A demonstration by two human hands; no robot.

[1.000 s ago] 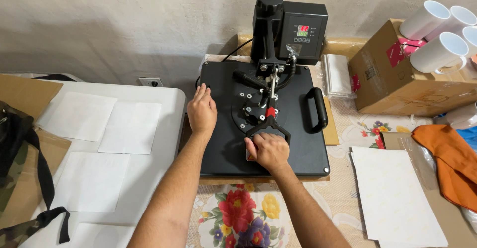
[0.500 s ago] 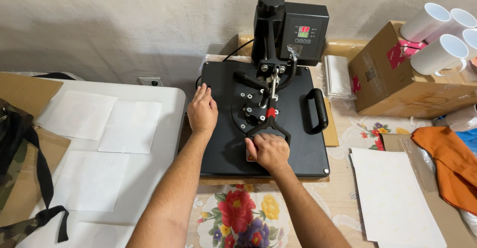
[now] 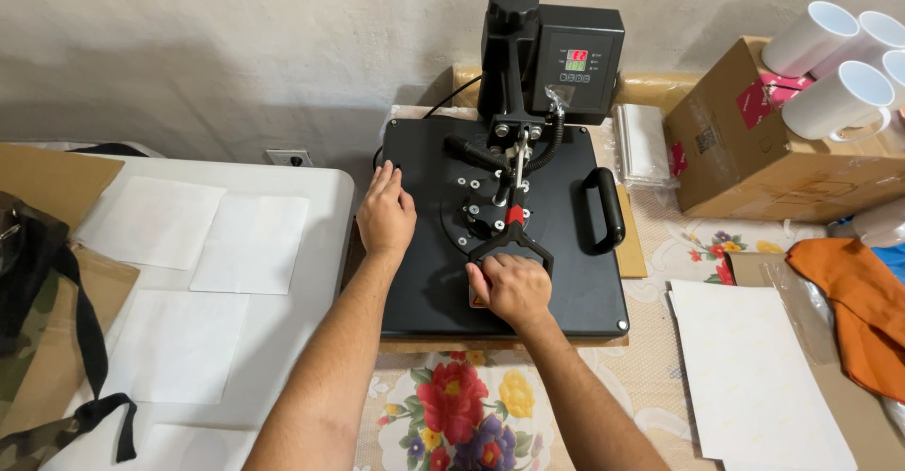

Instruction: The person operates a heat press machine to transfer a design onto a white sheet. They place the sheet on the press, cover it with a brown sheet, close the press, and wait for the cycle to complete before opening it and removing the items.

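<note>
Centre frame: a black heat press [image 3: 575, 273] is seen closed on the floral-clothed desk [image 3: 716, 245]. The left hand [image 3: 385, 214] is laid flat, grip wide, on the platen's left edge. The right hand [image 3: 509, 287] is closed, grip narrow, around the press handle [image 3: 509, 240]. White sheets [image 3: 250, 243] are spread left; mugs [image 3: 834, 99] are stacked upper right.

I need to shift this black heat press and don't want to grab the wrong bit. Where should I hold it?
Judging by its shape, take the black loop handle on the right side of the top plate, coming from the right. It stands clear of the plate, so fingers can wrap it. The left hand lies flat on the plate.
</note>
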